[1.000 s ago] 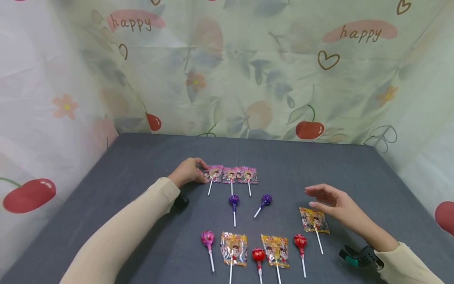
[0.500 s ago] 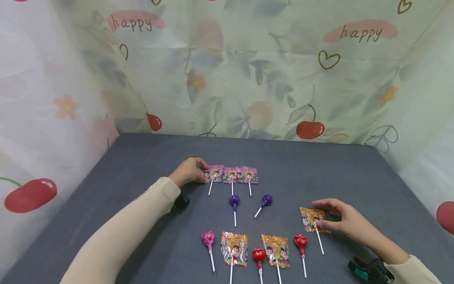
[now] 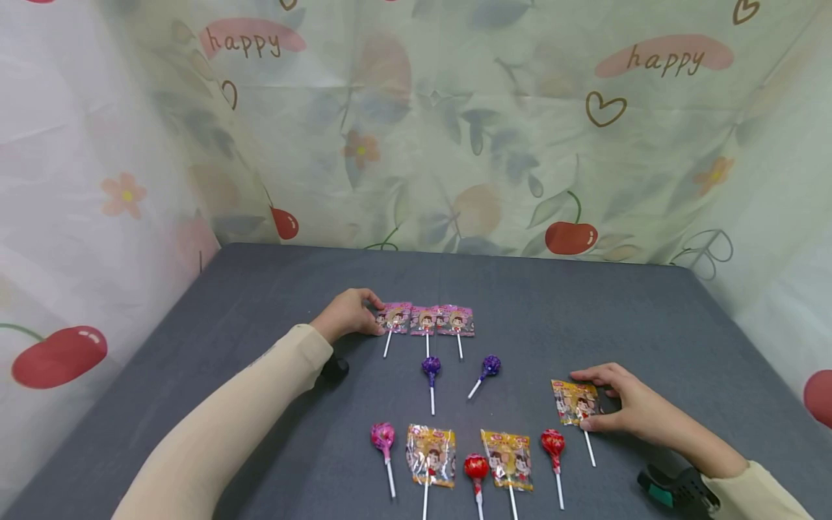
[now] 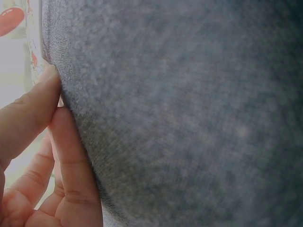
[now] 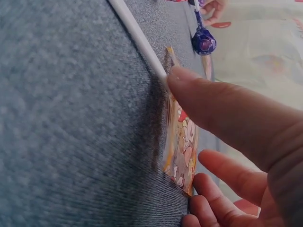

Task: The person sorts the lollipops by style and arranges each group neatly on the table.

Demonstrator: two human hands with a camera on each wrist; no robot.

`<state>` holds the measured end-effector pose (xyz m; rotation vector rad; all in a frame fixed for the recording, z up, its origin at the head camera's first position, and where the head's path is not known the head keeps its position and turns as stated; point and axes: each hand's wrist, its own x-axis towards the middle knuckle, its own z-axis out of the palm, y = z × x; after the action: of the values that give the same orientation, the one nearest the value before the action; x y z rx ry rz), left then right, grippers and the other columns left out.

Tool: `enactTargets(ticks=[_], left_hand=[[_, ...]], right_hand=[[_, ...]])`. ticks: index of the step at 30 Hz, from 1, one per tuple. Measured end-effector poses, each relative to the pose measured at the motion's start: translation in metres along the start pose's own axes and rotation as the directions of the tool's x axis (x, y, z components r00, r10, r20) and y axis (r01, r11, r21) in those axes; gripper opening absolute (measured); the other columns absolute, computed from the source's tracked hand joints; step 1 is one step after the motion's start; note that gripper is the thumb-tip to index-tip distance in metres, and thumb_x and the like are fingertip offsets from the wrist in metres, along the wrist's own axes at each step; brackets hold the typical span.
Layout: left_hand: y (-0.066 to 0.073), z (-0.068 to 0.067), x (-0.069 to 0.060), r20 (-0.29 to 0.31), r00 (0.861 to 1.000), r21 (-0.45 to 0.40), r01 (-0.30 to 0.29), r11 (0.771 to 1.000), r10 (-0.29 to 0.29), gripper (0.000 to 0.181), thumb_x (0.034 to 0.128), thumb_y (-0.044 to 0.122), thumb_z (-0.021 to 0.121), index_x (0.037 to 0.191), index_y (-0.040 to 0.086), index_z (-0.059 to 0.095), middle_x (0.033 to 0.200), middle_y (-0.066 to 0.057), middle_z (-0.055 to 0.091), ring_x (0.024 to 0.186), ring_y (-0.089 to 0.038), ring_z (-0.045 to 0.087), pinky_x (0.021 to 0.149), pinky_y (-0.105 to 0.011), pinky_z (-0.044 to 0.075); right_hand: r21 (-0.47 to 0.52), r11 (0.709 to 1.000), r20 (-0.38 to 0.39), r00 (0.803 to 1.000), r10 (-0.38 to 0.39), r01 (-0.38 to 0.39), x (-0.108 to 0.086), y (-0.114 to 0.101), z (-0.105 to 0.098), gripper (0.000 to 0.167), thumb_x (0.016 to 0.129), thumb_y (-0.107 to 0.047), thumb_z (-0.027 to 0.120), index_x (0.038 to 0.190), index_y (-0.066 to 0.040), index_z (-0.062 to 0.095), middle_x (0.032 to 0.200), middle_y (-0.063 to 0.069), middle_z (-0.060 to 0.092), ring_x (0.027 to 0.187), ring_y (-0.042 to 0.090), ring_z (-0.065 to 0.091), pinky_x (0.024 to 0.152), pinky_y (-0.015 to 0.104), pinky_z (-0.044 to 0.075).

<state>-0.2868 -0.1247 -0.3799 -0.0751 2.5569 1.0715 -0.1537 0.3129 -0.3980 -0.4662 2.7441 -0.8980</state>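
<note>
Three pink-wrapped lollipops lie side by side at the table's middle. My left hand [image 3: 347, 315] holds the leftmost pink packet [image 3: 397, 318] at its left side, thumb and forefinger at its edges; in the left wrist view the fingers [image 4: 71, 161] are low against the cloth and the packet cannot be made out. On the right, my right hand [image 3: 633, 406] grips a yellow-wrapped lollipop [image 3: 573, 401], forefinger at the top edge and thumb beside the stick. The right wrist view has the thumb [image 5: 227, 101] over the yellow wrapper [image 5: 184, 146] where the white stick [image 5: 137, 35] comes out.
Two purple lollipops [image 3: 431, 366] [image 3: 491, 365] lie below the pink packets. Along the front are a pink lollipop [image 3: 383, 436], two yellow packets [image 3: 432, 456] [image 3: 508, 460] and two red lollipops [image 3: 477, 466] [image 3: 553, 442]. Patterned cloth [image 3: 429, 144] hangs behind the dark table [image 3: 520, 289].
My right hand has come down from above the yellow packet onto it, and its fingers have closed around the edges. The left hand has stayed in place.
</note>
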Motion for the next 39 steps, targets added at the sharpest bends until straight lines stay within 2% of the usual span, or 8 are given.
enactTargets(ticks=[4,15,21,27,34,39], left_hand=[[0.001,-0.001,-0.001,0.008,1.0,0.005,0.003,1.0,-0.004,0.04,0.078,0.007,0.08,0.113,0.011,0.061,0.081,-0.005,0.058,0.068,-0.014,0.052,0.06,-0.026,0.044],[0.0,-0.001,0.001,0.001,1.0,0.007,-0.007,1.0,0.007,0.041,0.0763,0.007,0.082,0.113,0.011,0.063,0.08,-0.005,0.057,0.067,-0.014,0.051,0.058,-0.025,0.043],[-0.001,-0.001,0.004,-0.011,1.0,0.013,0.002,1.0,-0.002,0.043,0.0751,0.006,0.082,0.113,0.012,0.063,0.079,-0.005,0.056,0.066,-0.014,0.051,0.057,-0.025,0.043],[-0.001,-0.001,0.005,-0.003,1.0,0.015,0.007,1.0,-0.007,0.043,0.0747,0.007,0.083,0.112,0.012,0.063,0.08,-0.005,0.057,0.066,-0.014,0.051,0.056,-0.025,0.043],[-0.001,-0.002,0.003,-0.003,1.0,0.01,-0.001,1.0,0.001,0.041,0.075,0.007,0.083,0.111,0.012,0.062,0.081,-0.005,0.057,0.067,-0.015,0.051,0.057,-0.025,0.043],[-0.001,0.0,0.002,0.01,1.0,0.013,-0.006,1.0,0.006,0.041,0.0768,0.009,0.082,0.112,0.012,0.062,0.081,-0.005,0.057,0.068,-0.015,0.052,0.059,-0.026,0.043]], right_hand=[[-0.002,1.0,0.02,1.0,0.005,-0.005,0.002,0.0,-0.002,0.069,0.072,-0.034,0.084,0.129,-0.006,0.057,0.123,0.014,0.051,0.11,0.031,0.049,0.086,0.045,0.044],[0.014,1.0,0.047,0.999,-0.01,0.009,0.01,0.002,-0.005,0.067,0.071,-0.032,0.086,0.126,-0.006,0.057,0.119,0.014,0.05,0.104,0.026,0.047,0.079,0.035,0.043],[0.03,1.0,0.084,0.996,0.006,-0.009,0.018,0.002,-0.007,0.066,0.069,-0.029,0.087,0.122,-0.005,0.056,0.115,0.014,0.051,0.1,0.025,0.046,0.079,0.037,0.04],[0.034,0.999,0.124,0.992,0.007,-0.011,0.025,0.001,-0.011,0.064,0.069,-0.028,0.088,0.117,-0.001,0.056,0.107,0.009,0.052,0.095,0.021,0.045,0.079,0.031,0.039],[0.022,0.998,0.162,0.985,0.061,-0.065,0.028,-0.005,-0.012,0.058,0.068,-0.028,0.088,0.106,0.001,0.055,0.095,0.006,0.05,0.086,0.019,0.043,0.07,0.025,0.036],[0.029,0.996,0.185,0.98,0.078,-0.084,0.026,-0.008,-0.014,0.056,0.07,-0.027,0.088,0.104,0.001,0.053,0.096,0.007,0.053,0.086,0.019,0.046,0.071,0.027,0.037]])
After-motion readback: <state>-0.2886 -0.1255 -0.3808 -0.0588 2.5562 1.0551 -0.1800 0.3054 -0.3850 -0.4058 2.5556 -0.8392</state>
